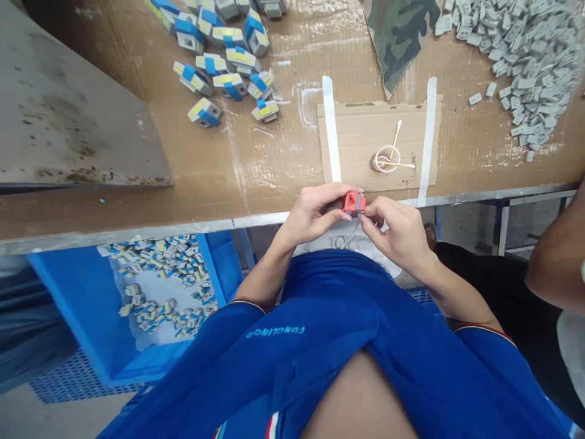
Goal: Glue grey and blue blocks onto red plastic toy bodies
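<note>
A small red plastic block with a grey band [354, 203] is held between my two hands at the table's front edge. My left hand [314, 212] pinches its left side between thumb and fingers. At its lower right edge, the thumb and fingertips of my right hand [397, 230] close on the block. Just beyond lies a taped cardboard sheet [354, 152] carrying a small clear cup [386, 151] and cotton swabs [397, 135].
Grey, yellow and blue toy pieces [231, 85] stand at the back left. Small grey parts [521, 67] are heaped at the right, near a camouflage cloth [402, 36]. A stained metal box [77, 116] and a blue bin [82, 299] are leftward. Another person's arm [557, 250] is at right.
</note>
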The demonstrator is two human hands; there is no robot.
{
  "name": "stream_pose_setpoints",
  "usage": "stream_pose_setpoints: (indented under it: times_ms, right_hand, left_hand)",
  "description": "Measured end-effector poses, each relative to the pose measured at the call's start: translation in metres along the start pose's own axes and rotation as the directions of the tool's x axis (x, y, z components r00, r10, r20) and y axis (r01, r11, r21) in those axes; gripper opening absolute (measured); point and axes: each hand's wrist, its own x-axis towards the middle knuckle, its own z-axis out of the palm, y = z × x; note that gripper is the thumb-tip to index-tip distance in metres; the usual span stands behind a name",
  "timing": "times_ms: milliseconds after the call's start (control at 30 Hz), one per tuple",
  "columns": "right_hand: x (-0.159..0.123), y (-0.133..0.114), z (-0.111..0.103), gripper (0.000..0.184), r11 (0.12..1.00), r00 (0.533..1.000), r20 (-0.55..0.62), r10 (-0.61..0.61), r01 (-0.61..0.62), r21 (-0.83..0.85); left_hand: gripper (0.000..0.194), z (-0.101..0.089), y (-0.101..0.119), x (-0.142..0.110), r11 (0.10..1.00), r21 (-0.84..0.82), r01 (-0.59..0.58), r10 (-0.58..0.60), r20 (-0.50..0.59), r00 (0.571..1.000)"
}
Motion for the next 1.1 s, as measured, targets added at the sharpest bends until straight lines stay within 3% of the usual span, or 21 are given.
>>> stream_pose_setpoints:
  times_ms: [267, 700, 900, 1100]
  right_hand:
    - [-0.003, -0.003, -0.008, 0.01, 1.0, 1.0, 0.019, -0.004, 0.003, 0.015]
    - [-0.007, 0.001, 0.006, 0.026, 0.983, 1.0, 0.004, 0.02, -0.02, 0.183]
    - [-0.009, -0.008, -0.005, 0.022, 1.0, 0.998, 0.055, 0.024, -0.025, 0.012]
    - [-0.008, -0.01, -0.007, 0.023, 0.981, 0.995, 0.073, -0.074, 0.086, -0.174]
  left_hand:
    - [0.049, 0.004, -0.003, -0.003, 0.988, -0.139, 0.073, -0.074, -0.001, 0.997]
    - [0.043, -0.002, 0.005, -0.001, 0.998, -0.053, 0.035, -0.032, 0.059, 0.998]
    - [0.038, -0.002, 0.006, 0.003, 0.997, -0.059, -0.051, 0.057, 0.116, 0.992]
    - [0.043, -0.002, 0.005, 0.002, 0.993, -0.101, -0.063, 0.077, 0.145, 0.986]
